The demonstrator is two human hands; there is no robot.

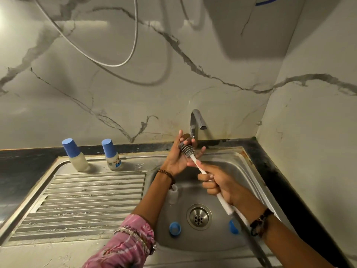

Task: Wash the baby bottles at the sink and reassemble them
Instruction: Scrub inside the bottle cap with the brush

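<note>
Head view: right hand (218, 182) fisted round brush (195, 161) handle; left hand (181, 157) half-spread, cupping the ribbed head over sink (241, 167). Bottle (172, 194) lies in basin, two capped bottles (77, 155) on drainboard (87, 200). Likely light, wet-slick plastic; grip mid-body, not the rim.

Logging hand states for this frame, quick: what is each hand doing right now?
Left hand: open, fingers spread, palm against the brush head.
Right hand: closed grip on the brush handle.
</note>
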